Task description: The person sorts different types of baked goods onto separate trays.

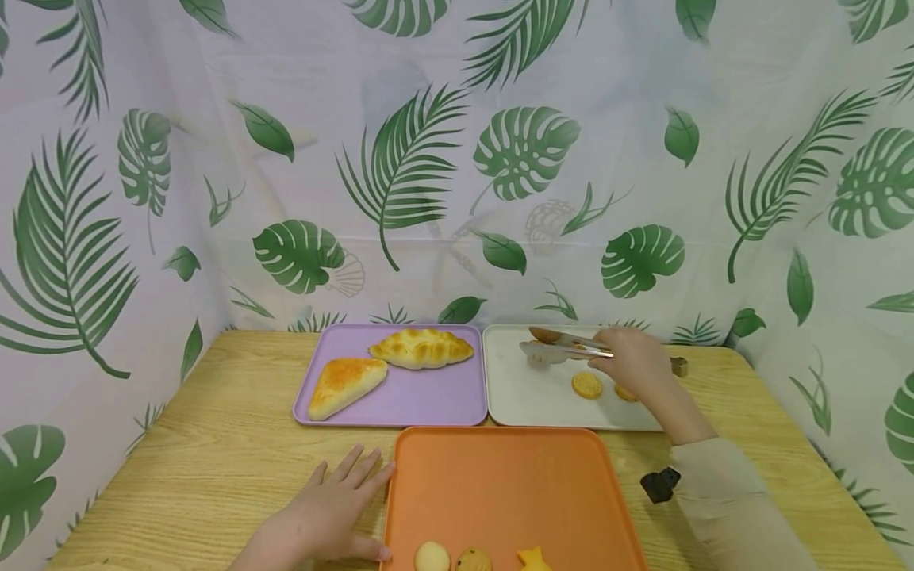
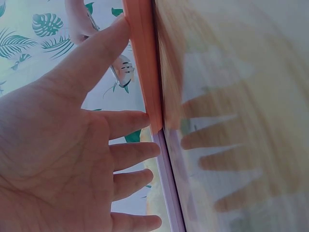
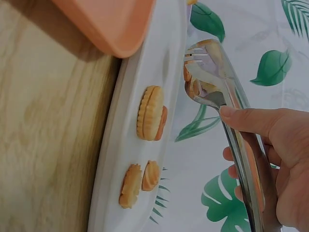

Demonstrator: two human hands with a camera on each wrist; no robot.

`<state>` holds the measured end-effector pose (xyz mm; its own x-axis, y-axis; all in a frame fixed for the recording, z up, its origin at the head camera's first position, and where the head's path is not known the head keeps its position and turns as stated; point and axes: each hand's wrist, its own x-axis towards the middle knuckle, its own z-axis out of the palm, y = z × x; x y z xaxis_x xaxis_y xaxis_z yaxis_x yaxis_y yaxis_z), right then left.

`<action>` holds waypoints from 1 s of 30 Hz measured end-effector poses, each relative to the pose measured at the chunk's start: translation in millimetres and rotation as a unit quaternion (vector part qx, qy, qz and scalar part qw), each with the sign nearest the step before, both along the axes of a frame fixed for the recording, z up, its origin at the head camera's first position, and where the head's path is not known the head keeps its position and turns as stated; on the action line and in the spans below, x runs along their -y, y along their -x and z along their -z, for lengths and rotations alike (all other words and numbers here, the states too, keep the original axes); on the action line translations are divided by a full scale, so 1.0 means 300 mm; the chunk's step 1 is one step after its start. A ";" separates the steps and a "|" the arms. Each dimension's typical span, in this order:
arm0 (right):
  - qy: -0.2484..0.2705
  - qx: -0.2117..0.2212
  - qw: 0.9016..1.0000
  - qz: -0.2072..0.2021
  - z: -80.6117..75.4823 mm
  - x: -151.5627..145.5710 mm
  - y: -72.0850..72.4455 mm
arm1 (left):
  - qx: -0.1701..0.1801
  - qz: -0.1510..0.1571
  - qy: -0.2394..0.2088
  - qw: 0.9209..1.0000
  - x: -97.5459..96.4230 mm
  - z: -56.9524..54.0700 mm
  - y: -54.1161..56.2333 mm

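Observation:
Metal serving tongs (image 3: 246, 159) are gripped in my right hand (image 1: 635, 361), thumb on one arm and fingers round the other. Their slotted head hangs above the white tray (image 1: 528, 408). Something orange-brown shows between the tong tips in the right wrist view; I cannot tell whether it is a cookie or a reflection. Below lie a round cookie (image 1: 587, 385) and other scalloped cookies (image 3: 129, 186). My left hand (image 1: 324, 507) has its fingers spread straight at the left edge of the orange tray (image 1: 500, 484), thumb and forefinger tips at its rim (image 2: 145, 63).
On the purple tray (image 1: 428, 404) are a triangular bread (image 1: 346, 387) and a braided bread (image 1: 421, 349). A pale cookie (image 1: 432, 557), a speckled cookie (image 1: 474, 560) and a yellow shaped cookie (image 1: 533, 559) sit at the orange tray's near side. A leaf-print cloth (image 1: 428, 198) surrounds the wooden table (image 1: 214, 428).

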<state>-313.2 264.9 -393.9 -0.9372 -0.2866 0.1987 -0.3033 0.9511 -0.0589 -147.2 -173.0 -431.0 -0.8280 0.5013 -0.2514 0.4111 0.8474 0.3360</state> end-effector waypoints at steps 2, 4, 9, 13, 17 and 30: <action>-0.002 0.008 1.000 0.005 0.008 0.003 0.017 | -0.002 0.001 0.002 1.000 0.000 0.000 0.002; -0.006 0.016 1.000 0.011 0.013 0.007 0.030 | 0.000 -0.001 0.000 1.000 -0.001 -0.001 0.002; -0.008 0.033 0.999 0.024 0.017 0.018 0.055 | 0.006 -0.002 -0.003 1.000 -0.004 -0.005 0.002; -0.009 0.041 0.999 0.030 0.021 0.022 0.071 | 0.008 -0.002 -0.001 1.000 -0.006 -0.006 0.004; -0.009 0.045 0.998 0.032 0.031 0.021 0.083 | 0.009 -0.004 -0.002 1.000 -0.008 -0.006 0.005; 0.003 0.009 1.000 0.026 -0.001 0.010 0.005 | 0.017 -0.008 -0.004 1.000 -0.005 -0.006 -0.001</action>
<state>-314.6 261.9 -393.6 -0.9542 -0.2358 0.1844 -0.2521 0.9652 -0.0703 -146.9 -171.5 -429.2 -0.8268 0.4907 -0.2750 0.3867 0.8508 0.3557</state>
